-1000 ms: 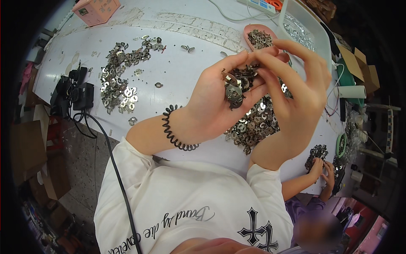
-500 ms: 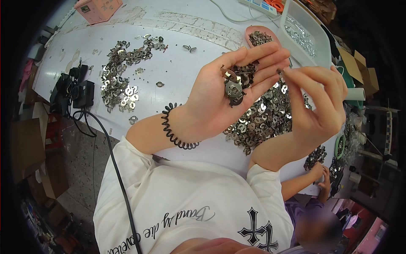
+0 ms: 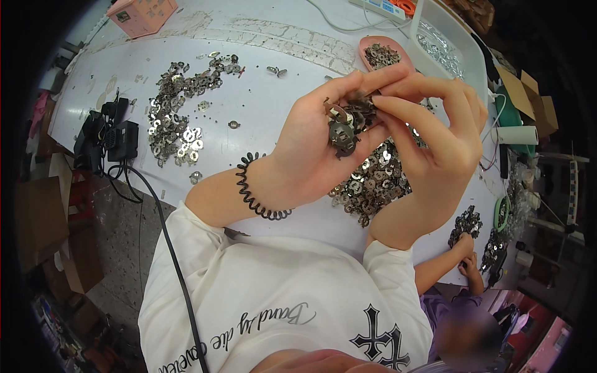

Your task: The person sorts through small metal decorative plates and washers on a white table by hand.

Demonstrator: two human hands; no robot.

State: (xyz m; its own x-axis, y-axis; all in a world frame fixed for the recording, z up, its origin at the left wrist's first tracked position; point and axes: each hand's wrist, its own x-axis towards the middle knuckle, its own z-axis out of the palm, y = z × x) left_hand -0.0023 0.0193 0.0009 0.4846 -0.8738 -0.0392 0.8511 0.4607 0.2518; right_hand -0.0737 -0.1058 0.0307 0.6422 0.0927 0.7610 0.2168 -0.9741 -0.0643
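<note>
My left hand is palm up and cupped around several small slotted metal discs, some shiny and some dark, with little prongs. My right hand reaches over from the right, thumb and forefinger pinched at a small dark metal piece by the edge of that handful. Its fingertips partly cover the piece, so its exact shape is hidden. Under both hands lies a large heap of metal discs on the white table.
Left on the table lies a second pile of discs. At the back are a pink box, a pink dish of small parts and a clear bin of metal pieces. A co-worker's hands touch another pile at lower right. A black cable hangs at left.
My right hand has moved left and its pinched fingertips now meet the pieces in my left palm. My left hand has stayed nearly still. The co-worker's hands have shifted slightly.
</note>
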